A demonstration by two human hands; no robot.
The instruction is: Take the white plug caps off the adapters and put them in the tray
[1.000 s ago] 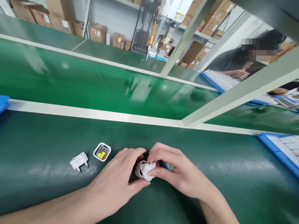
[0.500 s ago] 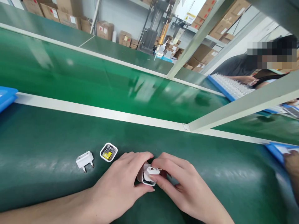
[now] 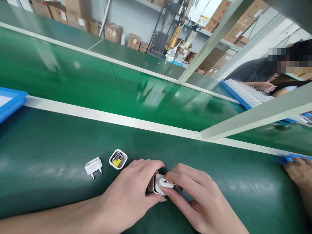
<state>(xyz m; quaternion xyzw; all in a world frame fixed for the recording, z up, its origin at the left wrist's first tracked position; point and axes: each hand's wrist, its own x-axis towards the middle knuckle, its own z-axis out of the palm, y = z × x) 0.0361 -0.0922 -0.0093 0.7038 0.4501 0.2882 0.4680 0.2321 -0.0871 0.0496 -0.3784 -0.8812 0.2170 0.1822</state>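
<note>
My left hand [image 3: 136,188] is closed around a white charger housing [image 3: 151,186], its open end turned to the right. Between thumb and fingers, my right hand [image 3: 195,191] pinches a white plug cover with pins [image 3: 164,184], set against that open end. Part of the cover's edge still stands apart from the housing rim. Left of my hands, a second white charger housing [image 3: 126,158] stands open-end up, showing a yellow part and circuitry inside. Beside it lies another white two-pin plug cover [image 3: 93,166], pins pointing down toward me.
A green conveyor belt [image 3: 102,87] runs behind the white rail [image 3: 109,118], with a slanting post [image 3: 255,113] at right. A blue tray [image 3: 14,102] sits at far left. Another person's hand [image 3: 298,170] touches something blue at right; a co-worker [image 3: 258,70] sits beyond near a filled tray [image 3: 246,92].
The plug cover has come down flatter over the housing's open end, hiding the inside more. The other person's hand at right has shifted left. The whole view has moved slightly.
</note>
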